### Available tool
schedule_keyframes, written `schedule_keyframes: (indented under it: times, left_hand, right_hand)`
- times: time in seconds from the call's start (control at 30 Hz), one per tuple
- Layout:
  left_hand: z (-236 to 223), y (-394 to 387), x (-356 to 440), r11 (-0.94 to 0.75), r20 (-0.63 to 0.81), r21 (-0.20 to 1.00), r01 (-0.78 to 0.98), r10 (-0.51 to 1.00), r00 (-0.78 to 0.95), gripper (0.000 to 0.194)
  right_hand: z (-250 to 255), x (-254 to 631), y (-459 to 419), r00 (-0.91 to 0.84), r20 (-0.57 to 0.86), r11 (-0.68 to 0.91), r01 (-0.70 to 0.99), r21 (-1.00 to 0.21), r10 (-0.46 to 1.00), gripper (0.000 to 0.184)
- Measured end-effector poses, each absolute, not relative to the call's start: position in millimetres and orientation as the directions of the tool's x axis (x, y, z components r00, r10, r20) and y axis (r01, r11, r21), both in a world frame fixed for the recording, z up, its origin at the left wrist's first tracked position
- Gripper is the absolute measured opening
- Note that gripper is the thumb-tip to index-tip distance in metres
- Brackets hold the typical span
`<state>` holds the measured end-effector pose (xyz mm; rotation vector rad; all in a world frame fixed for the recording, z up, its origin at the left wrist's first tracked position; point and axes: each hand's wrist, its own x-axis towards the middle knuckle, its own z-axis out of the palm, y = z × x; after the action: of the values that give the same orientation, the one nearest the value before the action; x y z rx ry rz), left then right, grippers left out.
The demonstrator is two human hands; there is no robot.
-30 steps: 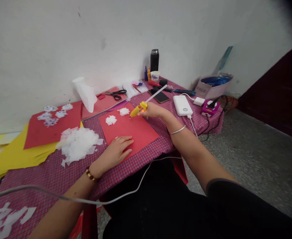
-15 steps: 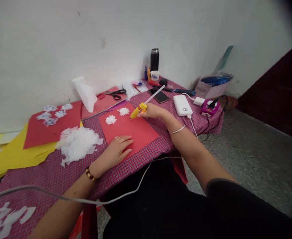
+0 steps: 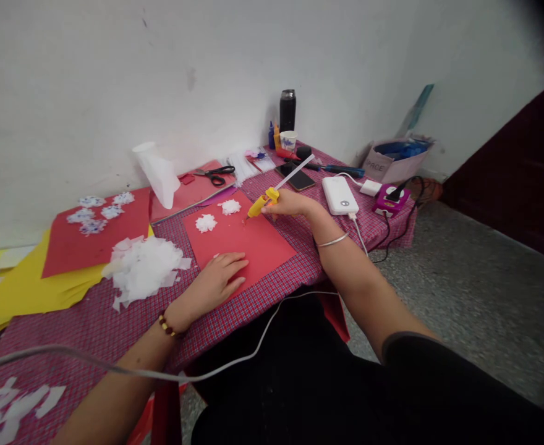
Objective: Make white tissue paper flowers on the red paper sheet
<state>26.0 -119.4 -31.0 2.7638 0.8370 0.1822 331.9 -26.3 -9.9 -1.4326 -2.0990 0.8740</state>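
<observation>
A yellow glue gun (image 3: 263, 201) is gripped in my right hand (image 3: 287, 204), its nozzle slanting down just over a red paper sheet (image 3: 253, 253). A clear glue stick (image 3: 295, 171) juts from its back end. My left hand (image 3: 221, 276) lies flat on the near left part of the sheet, fingers stretched out and holding nothing. Two white tissue-paper rosettes (image 3: 206, 223) sit near the sheet's far left corner. To the left of that hand is a heap of white tissue pieces (image 3: 149, 272).
Behind the sheet lie black scissors (image 3: 215, 176) and a tissue roll (image 3: 157, 176). On the right stand a white power bank (image 3: 340, 196) and a purple socket block (image 3: 391, 201) with cables. Another red sheet (image 3: 63, 247) with blue-speckled rosettes rests on yellow paper (image 3: 31, 290).
The glue gun first hardly moves, its nozzle close to the red sheet; now my right hand has shifted it slightly right. My left hand stays where it was.
</observation>
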Motion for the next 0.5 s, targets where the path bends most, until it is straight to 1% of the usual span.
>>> schedule_keyframes:
  times: [0.2, 0.37, 0.5]
  left_hand:
    - [-30.8, -120.0, 25.7, -0.807, 0.045, 0.264, 0.529, 0.558, 0.829, 0.038]
    - [-32.3, -118.5, 24.9, -0.81, 0.053, 0.262, 0.524, 0.555, 0.83, 0.037]
    - [-32.7, -118.1, 25.2, -0.812, 0.052, 0.265, 0.519, 0.55, 0.834, 0.037]
  right_hand:
    - [-8.4, 332.1, -28.2, -0.344, -0.044, 0.213, 0.672, -0.71, 0.938, 0.025]
    - [-8.9, 327.3, -27.9, -0.346, -0.057, 0.214, 0.694, -0.688, 0.937, 0.025]
    - [-11.8, 330.4, -25.4, -0.309, -0.076, 0.174, 0.703, -0.689, 0.948, 0.028]
